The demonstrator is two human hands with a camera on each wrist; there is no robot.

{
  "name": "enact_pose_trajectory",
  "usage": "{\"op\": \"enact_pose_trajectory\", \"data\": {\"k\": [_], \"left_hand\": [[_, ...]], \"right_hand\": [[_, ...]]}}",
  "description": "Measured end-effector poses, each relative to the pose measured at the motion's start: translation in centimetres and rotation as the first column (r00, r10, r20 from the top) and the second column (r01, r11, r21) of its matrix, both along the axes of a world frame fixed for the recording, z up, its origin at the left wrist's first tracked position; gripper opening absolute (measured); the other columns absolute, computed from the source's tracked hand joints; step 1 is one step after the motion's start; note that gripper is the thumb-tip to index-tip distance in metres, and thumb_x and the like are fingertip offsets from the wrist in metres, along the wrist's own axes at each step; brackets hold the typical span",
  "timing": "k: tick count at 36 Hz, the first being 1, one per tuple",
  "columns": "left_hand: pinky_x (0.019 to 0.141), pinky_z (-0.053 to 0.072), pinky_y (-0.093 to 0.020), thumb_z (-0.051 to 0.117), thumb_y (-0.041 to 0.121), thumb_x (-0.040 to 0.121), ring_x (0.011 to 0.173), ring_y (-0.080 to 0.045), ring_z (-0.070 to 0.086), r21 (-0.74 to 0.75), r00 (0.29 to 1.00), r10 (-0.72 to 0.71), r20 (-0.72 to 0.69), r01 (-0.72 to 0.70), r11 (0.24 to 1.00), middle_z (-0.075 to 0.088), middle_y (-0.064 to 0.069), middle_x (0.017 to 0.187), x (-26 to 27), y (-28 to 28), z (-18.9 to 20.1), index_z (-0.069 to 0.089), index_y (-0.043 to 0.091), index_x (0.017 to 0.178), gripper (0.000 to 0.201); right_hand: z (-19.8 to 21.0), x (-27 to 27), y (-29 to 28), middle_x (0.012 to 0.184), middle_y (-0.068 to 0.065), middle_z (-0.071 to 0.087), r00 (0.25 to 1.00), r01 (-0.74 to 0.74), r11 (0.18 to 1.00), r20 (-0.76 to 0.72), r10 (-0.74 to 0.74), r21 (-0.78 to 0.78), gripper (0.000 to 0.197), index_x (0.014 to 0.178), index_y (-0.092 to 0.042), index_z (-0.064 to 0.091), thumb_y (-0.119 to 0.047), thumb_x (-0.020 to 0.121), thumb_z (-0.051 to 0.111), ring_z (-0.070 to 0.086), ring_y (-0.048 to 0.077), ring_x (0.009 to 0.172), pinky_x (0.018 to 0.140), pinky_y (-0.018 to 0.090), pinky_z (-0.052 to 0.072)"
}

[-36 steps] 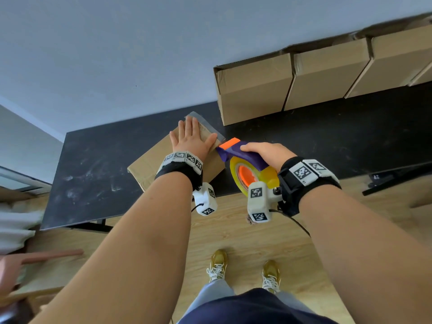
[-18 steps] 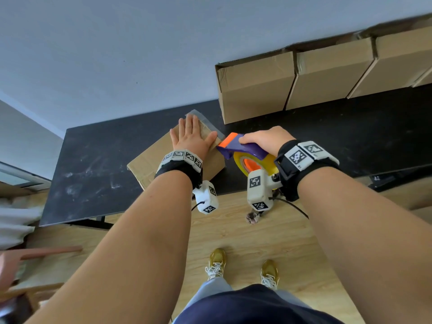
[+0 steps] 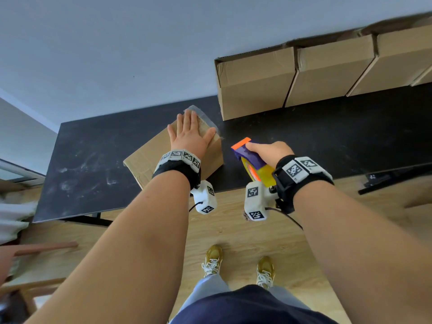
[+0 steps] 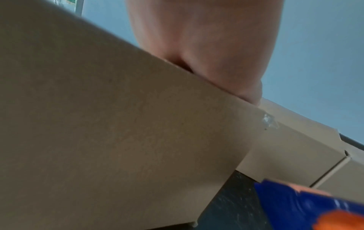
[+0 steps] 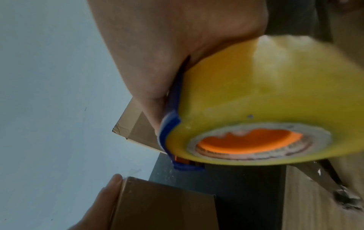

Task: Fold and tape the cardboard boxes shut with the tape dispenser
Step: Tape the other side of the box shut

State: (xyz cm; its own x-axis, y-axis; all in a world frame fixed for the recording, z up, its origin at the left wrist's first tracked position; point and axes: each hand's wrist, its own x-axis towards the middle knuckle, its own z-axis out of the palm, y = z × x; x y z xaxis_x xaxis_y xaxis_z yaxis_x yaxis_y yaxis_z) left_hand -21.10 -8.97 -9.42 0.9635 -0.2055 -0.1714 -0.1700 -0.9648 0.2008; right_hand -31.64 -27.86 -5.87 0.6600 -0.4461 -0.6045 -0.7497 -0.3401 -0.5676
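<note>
Right hand (image 3: pixel 268 152) clenched round the purple-and-orange plastic tape dispenser (image 3: pixel 247 155) with its yellow tape roll (image 5: pixel 275 99); orange blade end points away from the body, toward the counter's far edge. Dispenser sits over the black counter (image 3: pixel 93 155) near its front edge, just right of the small brown cardboard box (image 3: pixel 149 160), apart from it, no tape strand visible between them.

Left hand (image 3: pixel 189 134) lies flat, fingers straight, palm pressing the box's top; it grips nothing. Box sits skewed, long axis running from front-left to far-right, one corner overhanging the front edge. Clear tape (image 3: pixel 203 115) shows along the top at the far end, past the fingertips.

Judgement: the box lies to the dispenser's left, left hand already on it. Row of larger brown cardboard boxes (image 3: pixel 292 73) along the far edge, to the right.
</note>
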Motion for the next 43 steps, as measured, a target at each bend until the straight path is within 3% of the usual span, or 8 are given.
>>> {"op": "enact_pose_trajectory", "data": {"k": [8,12,18,23,28,32,39,43], "left_hand": [[0.119,-0.009,-0.045,0.012,0.042,0.1,0.148,-0.016,-0.01,-0.07,0.998,0.029,0.048,-0.026,0.997,-0.006,0.003,0.162,-0.2,0.0,-0.7,0.001,0.019,0.154,0.06],[0.119,-0.007,-0.045,0.012,0.041,0.101,0.148,-0.015,-0.008,-0.077,0.997,0.044,0.071,-0.039,0.996,-0.003,0.005,0.162,0.0,0.1,-0.9,0.004,0.021,0.154,0.058],[0.12,-0.006,-0.044,0.012,0.043,0.101,0.148,-0.014,-0.005,-0.096,0.993,0.055,0.106,-0.045,0.994,0.002,0.006,0.162,0.0,0.1,-1.0,0.008,0.022,0.155,0.058],[0.119,-0.004,-0.047,0.013,0.038,0.102,0.148,-0.015,-0.002,-0.119,0.992,0.06,0.113,-0.046,0.992,0.006,0.008,0.161,-0.1,0.2,-0.6,0.012,0.023,0.154,0.053],[0.118,-0.005,-0.052,0.015,0.032,0.102,0.148,-0.017,0.0,-0.124,0.991,0.083,0.105,-0.07,0.99,0.01,0.008,0.16,-0.1,0.3,-0.3,0.018,0.028,0.152,0.051],[0.117,0.004,-0.046,0.024,0.025,0.097,0.146,-0.017,0.01,-0.117,0.99,0.089,0.107,-0.076,0.99,0.017,0.0,0.159,0.4,0.9,0.8,0.03,0.034,0.146,0.05],[0.112,0.018,-0.043,0.031,0.024,0.097,0.136,-0.025,0.03,-0.129,0.994,0.08,0.072,-0.071,0.989,0.036,-0.003,0.147,1.8,2.1,2.1,0.042,0.036,0.137,0.044],[0.113,0.022,-0.042,0.036,0.018,0.096,0.132,-0.027,0.035,-0.164,0.994,0.083,0.076,-0.069,0.984,0.04,-0.005,0.144,1.8,2.0,1.9,0.048,0.028,0.133,0.04]], "right_hand": [[-0.7,2.7,0.6,0.072,0.004,0.05,0.997,-0.037,0.999,0.062,0.036,0.013,0.023,0.07,-0.014,0.051,-0.03,0.085,0.055,0.05,0.025,0.072,0.055,0.029,0.032],[-2.6,3.9,0.8,0.082,0.007,0.056,0.976,-0.216,0.962,-0.032,0.214,-0.168,0.035,0.11,-0.007,0.057,-0.034,0.088,0.056,0.055,0.026,0.078,0.065,0.03,0.04],[-5.7,4.8,0.9,0.082,0.003,0.064,0.938,-0.343,0.888,-0.059,0.341,-0.307,0.087,0.152,-0.03,0.009,-0.032,0.085,0.065,0.058,0.022,0.067,0.066,0.031,0.043],[-5.9,5.4,2.3,0.108,0.016,0.067,0.914,-0.404,0.866,-0.179,0.365,-0.295,0.049,0.128,-0.005,0.05,-0.036,0.093,0.062,0.065,0.031,0.097,0.077,0.035,0.047],[-6.8,6.1,2.6,0.124,0.016,0.058,0.886,-0.428,0.873,-0.299,0.354,-0.234,0.063,0.139,-0.003,0.039,-0.043,0.094,0.059,0.057,0.034,0.112,0.095,0.039,0.046],[-7.3,5.8,1.9,0.132,0.015,0.053,0.937,-0.346,0.912,-0.134,0.323,-0.219,0.071,0.147,-0.011,0.033,-0.029,0.088,0.068,0.054,0.034,0.116,0.084,0.036,0.041],[-3.4,6.7,2.2,0.113,0.015,0.065,0.969,-0.23,0.919,0.008,0.246,-0.321,0.024,0.113,-0.003,0.063,-0.015,0.093,0.057,0.061,0.034,0.106,0.079,0.032,0.044],[-2.2,7.0,3.0,0.096,0.012,0.072,0.952,-0.174,0.977,0.234,0.199,-0.124,0.008,0.084,-0.012,0.069,-0.015,0.086,0.063,0.069,0.031,0.091,0.089,0.042,0.053]]}}
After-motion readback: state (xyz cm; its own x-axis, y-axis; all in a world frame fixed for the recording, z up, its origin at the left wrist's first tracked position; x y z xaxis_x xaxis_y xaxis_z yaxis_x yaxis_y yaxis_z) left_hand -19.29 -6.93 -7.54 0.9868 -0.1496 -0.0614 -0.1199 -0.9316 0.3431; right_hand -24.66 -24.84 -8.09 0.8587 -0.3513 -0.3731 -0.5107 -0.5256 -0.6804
